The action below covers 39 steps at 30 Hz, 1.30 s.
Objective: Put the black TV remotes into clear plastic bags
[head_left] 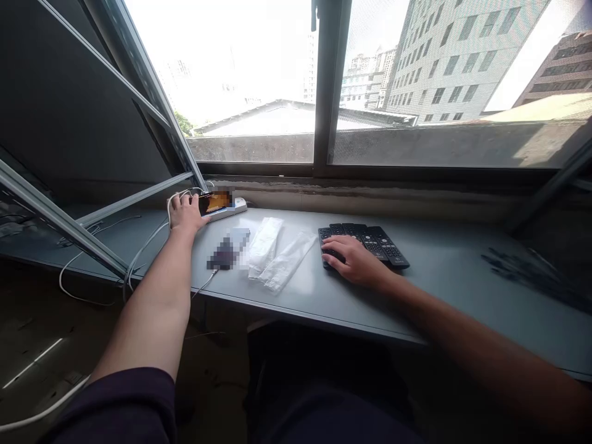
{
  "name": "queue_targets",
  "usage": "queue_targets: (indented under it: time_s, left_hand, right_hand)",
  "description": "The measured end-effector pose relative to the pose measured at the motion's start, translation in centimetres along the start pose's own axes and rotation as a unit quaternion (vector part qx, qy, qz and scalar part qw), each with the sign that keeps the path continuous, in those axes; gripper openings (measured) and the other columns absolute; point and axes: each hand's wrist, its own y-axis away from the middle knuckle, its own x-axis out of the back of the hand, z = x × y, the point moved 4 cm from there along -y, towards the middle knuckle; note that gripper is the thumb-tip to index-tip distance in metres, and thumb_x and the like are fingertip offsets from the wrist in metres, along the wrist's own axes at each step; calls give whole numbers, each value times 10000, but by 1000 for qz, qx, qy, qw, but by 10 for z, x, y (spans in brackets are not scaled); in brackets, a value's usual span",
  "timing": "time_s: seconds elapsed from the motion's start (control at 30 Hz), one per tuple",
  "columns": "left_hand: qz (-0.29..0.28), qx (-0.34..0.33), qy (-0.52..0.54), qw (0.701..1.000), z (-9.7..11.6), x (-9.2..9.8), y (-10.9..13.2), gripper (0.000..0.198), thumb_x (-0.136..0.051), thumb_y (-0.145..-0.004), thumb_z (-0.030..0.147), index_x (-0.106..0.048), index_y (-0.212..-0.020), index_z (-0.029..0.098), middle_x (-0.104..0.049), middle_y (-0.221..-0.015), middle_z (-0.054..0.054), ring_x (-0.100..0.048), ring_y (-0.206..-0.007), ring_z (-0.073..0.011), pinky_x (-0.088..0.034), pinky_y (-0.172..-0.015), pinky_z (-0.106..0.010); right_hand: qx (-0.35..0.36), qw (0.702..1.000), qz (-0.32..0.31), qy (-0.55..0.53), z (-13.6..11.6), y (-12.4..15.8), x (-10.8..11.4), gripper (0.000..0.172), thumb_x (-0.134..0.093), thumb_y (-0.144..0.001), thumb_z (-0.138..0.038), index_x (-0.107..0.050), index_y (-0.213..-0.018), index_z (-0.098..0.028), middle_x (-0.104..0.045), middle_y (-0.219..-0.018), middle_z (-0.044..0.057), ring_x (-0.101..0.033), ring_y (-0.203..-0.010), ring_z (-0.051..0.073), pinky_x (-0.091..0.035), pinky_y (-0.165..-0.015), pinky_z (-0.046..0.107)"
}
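Note:
My left hand [185,213] reaches to the back of the table, its fingers and thumb closed around the left end of a phone [215,201] with a lit orange screen. The phone leans on a white power strip [231,208]. Over at the right, my right hand [354,259] lies across the left side of a row of several black remote controls [382,243]. Its fingers and thumb bend round the leftmost remote control [324,233], which is partly hidden beneath them. Between my hands are clear plastic sleeves [289,262] and a blurred-out, phone-like device [226,250] with a cable.
White cables [139,259] hang over the table's [453,271] left front edge. A slanted metal frame [60,216] stands at the left. Behind the table is a window [259,92] with a dark frame. A dark, blurry pile [531,274] lies at the right.

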Motion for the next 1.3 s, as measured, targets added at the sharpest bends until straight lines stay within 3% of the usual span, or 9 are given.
queue_targets:
  time_s: [0.47,0.57,0.73,1.07,1.3]
  left_hand:
    - [-28,23,39,999,-2,-1,-8,1058,-762,-824,718,-503,-1664,131,-513,-1701,-288,-233,-1688,-500,-215,-1365,-673]
    - [-48,23,23,998,-4,-2,-14,980,-781,-808,671,-567,-1597,131,-558,-1637,-302,-294,-1642,-515,-203,-1356,-698]
    - [-65,17,7,998,-9,0,-22,902,-818,-758,638,-659,-1497,146,-599,-1554,-289,-428,-1519,-524,-293,-1317,-676]
    - [12,17,33,999,-7,6,-4,1047,-770,-775,864,-641,-1576,202,-621,-1557,-254,-407,-1559,-503,-180,-1374,-654]
    - [7,-1,59,998,-15,-2,0,1108,-744,-824,814,-512,-1705,184,-535,-1643,-254,-308,-1634,-478,-109,-1413,-617]
  right_hand:
    - [-7,1000,3,-6,1,1,0,305,-622,-1131,-412,-835,-1287,-259,-795,-1452,134,-685,-1434,393,-497,-1243,637]
    - [-6,1000,2,-5,2,1,0,312,-621,-1132,-412,-832,-1289,-246,-791,-1458,143,-684,-1434,397,-492,-1246,648]
    - [-5,1000,2,-4,4,2,0,307,-618,-1135,-417,-831,-1290,-260,-792,-1461,135,-684,-1437,393,-496,-1248,647]
    - [-6,1000,6,-5,3,1,1,310,-625,-1125,-416,-838,-1292,-265,-797,-1452,135,-687,-1437,400,-500,-1243,654]
    - [-6,1000,1,-5,2,1,2,314,-621,-1129,-414,-835,-1289,-249,-793,-1459,145,-684,-1439,406,-493,-1246,659]
